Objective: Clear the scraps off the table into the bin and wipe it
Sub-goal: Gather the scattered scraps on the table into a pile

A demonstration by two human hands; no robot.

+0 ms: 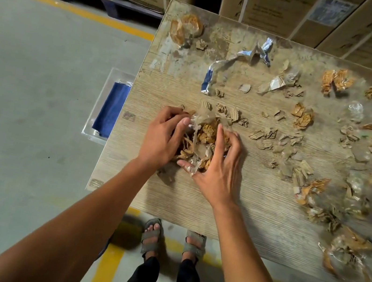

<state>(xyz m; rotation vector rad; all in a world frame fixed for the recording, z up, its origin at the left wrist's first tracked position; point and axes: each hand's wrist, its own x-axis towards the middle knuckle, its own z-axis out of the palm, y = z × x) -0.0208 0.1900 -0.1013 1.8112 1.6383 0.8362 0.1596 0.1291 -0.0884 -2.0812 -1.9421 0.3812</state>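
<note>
A wood-grain table (254, 209) is strewn with scraps of brown tape, torn cardboard and clear plastic. Near its left side my left hand (163, 137) and my right hand (219, 166) cup a bundle of scraps (201, 141) between them, fingers curled round crumpled tape and plastic film. More scraps (278, 141) lie loose to the right, and a white and blue strip (229, 64) lies further back. A clear bin (102, 104) stands on the floor left of the table, with a blue cloth (111, 108) in it.
Stacked cardboard boxes (288, 7) on pallets line the back, close behind the table. Grey floor with yellow lines (106, 272) spreads left and in front. My sandalled feet (173, 239) stand at the table's near edge.
</note>
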